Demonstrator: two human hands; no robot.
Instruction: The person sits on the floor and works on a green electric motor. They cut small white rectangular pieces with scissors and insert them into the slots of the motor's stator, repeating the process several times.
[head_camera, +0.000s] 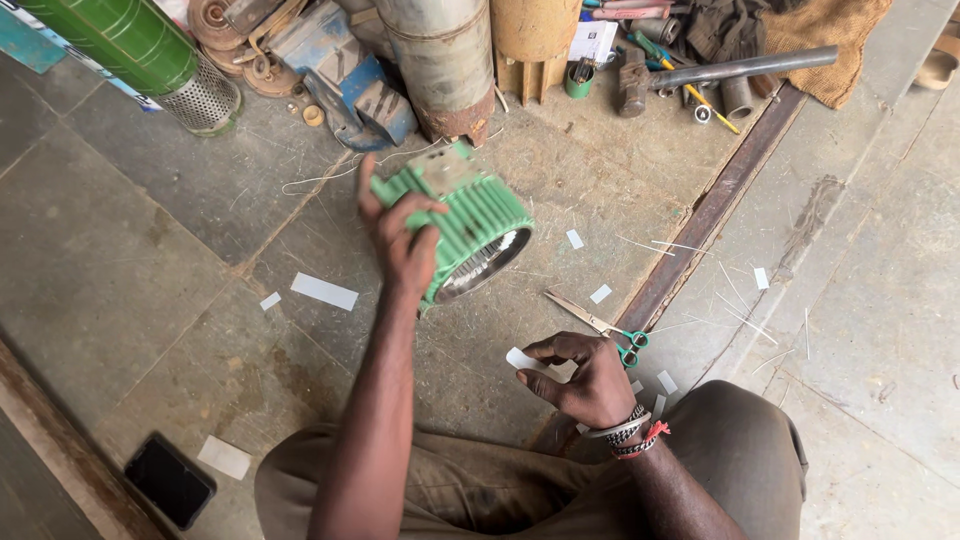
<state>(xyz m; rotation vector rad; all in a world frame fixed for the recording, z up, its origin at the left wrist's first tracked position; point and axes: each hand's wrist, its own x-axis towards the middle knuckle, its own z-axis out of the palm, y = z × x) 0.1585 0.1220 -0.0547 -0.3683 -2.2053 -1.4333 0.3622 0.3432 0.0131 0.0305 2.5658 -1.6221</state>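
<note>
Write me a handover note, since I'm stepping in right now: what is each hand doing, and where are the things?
Left hand: grips the green finned motor housing, tilted on the floor.
Right hand: pinches a small white paper slip above the lap.
Scissors lie on the floor just beyond the right hand; more white slips lie scattered around.
Slip not yet in the housing; whether others are cannot be seen.

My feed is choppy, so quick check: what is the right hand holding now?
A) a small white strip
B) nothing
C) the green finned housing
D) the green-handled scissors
A: the right hand pinches a small white strip in its fingers, while the scissors lie on the floor beside it and the left hand grips the green finned housing.
</note>
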